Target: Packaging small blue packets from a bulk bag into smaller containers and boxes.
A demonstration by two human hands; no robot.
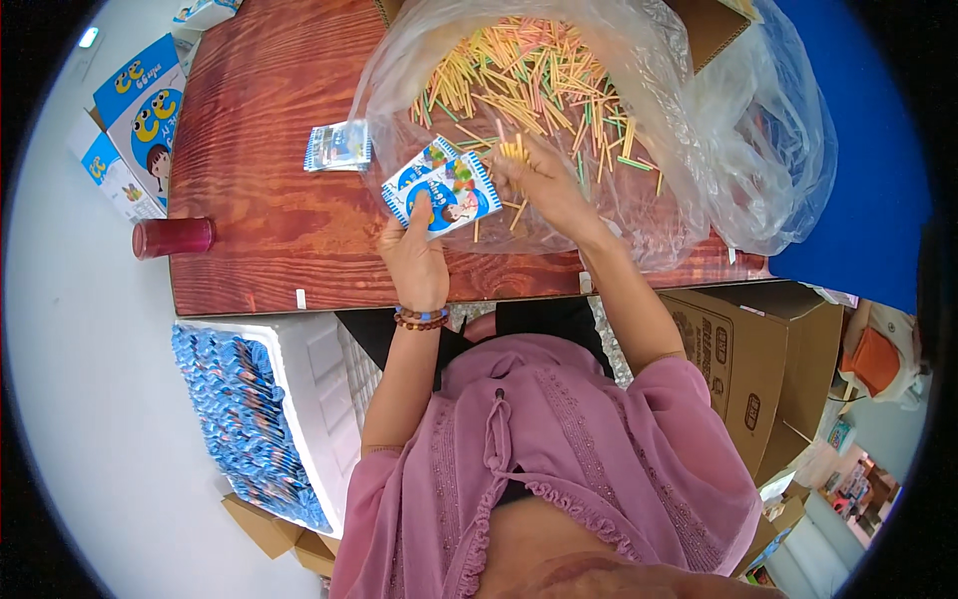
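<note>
My left hand (417, 260) is closed on small blue-and-white printed packets (454, 205), fanned out with the thumb across the front one. Close beside their upper right corner is my right hand (544, 185), its fingers curled round a few thin pastel sticks (511, 148). Beyond both hands, a large heap of thin yellow, pink and green sticks (529, 75) lies in a spread clear plastic bag (669, 130). To the left of the held packets, a small stack of similar packets (337, 147) rests on the reddish wooden table (259, 230).
A blue printed display box (145, 120) and a dark pink cylinder (174, 238) stand at the table's left edge. Below the table, a white foam box (319, 399) holds many blue packets (244, 419). An open cardboard carton (738, 359) stands to my right.
</note>
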